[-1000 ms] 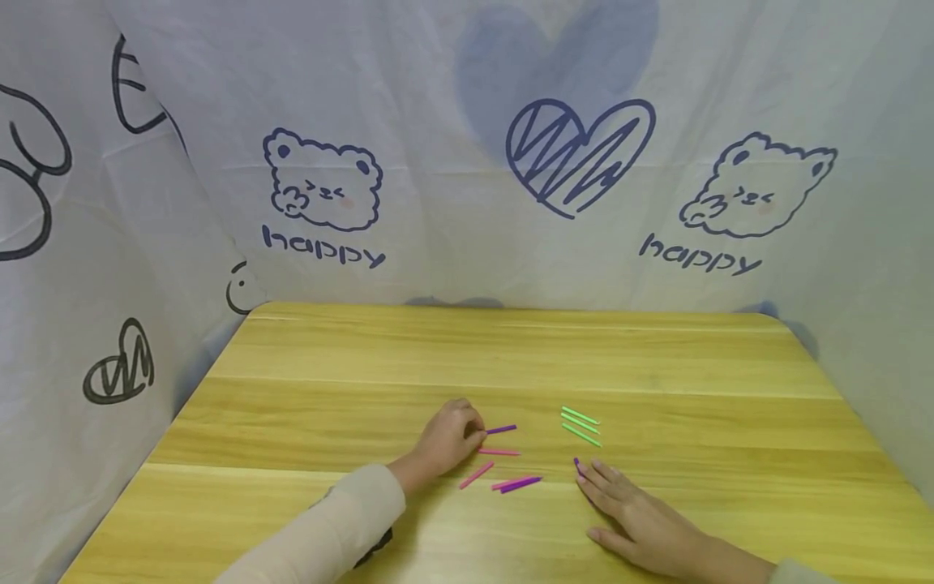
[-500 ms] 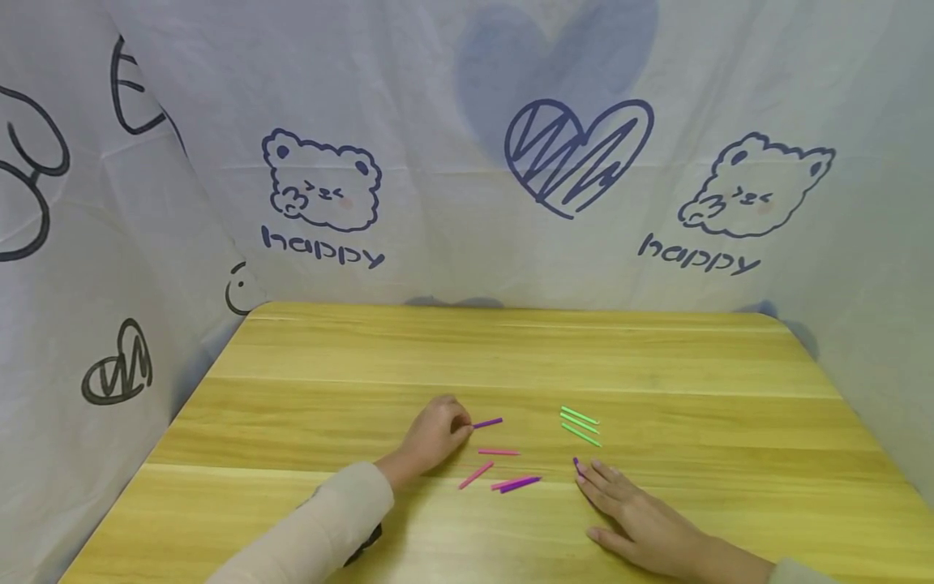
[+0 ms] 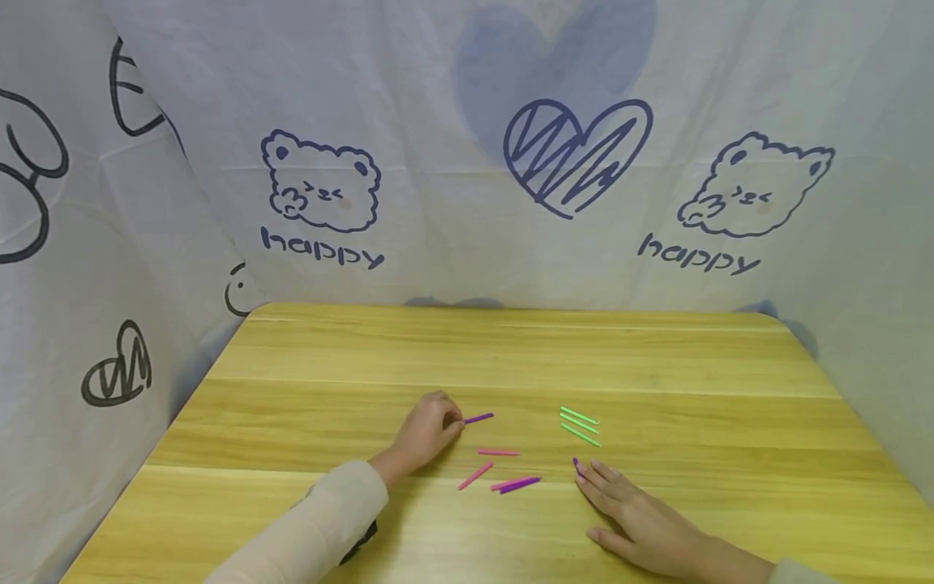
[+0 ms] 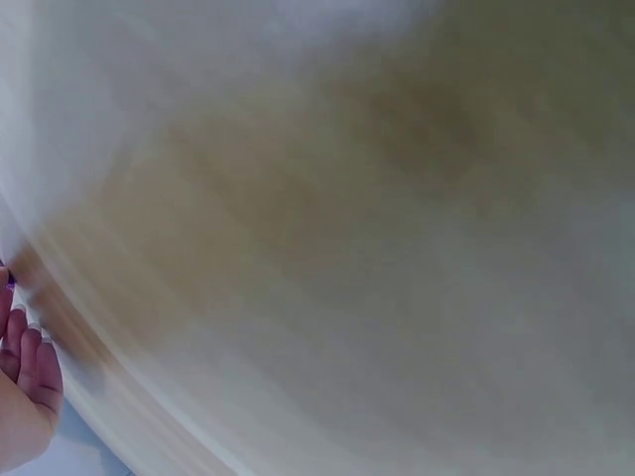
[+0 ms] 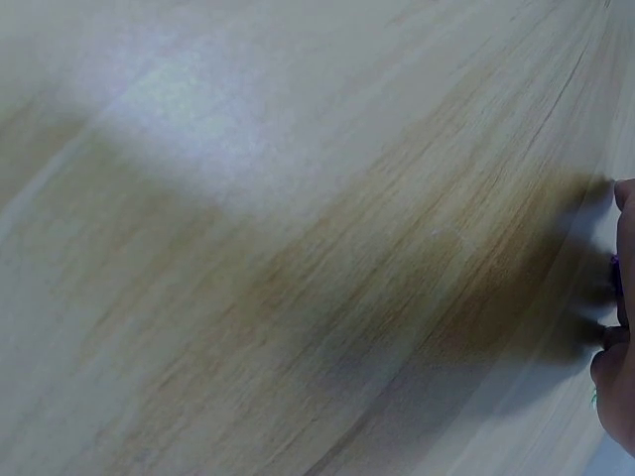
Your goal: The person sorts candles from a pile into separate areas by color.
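Observation:
In the head view my left hand (image 3: 426, 434) pinches one end of a thin purple stick (image 3: 479, 418) between thumb and fingertips, low over the table or on it. My right hand (image 3: 638, 519) rests palm down, its fairly straight fingers lying over another purple stick (image 3: 576, 462), mostly hidden. Between the hands lie a pink stick (image 3: 499, 453), a slanted pink stick (image 3: 476, 476), and a purple stick (image 3: 520, 486) against a third pink stick (image 3: 503, 486). Part of my left hand (image 4: 28, 382) shows at the left wrist view's edge; right fingers (image 5: 620, 377) edge the right wrist view.
Three green sticks (image 3: 580, 427) lie side by side beyond my right hand. The wooden table (image 3: 350, 349) has rounded far corners. White cloth (image 3: 445, 211) with printed bears and hearts hangs behind it and at both sides.
My left hand has moved left and slightly away from me, drawing its purple stick away from the pink ones. My right hand and the other sticks have stayed in place.

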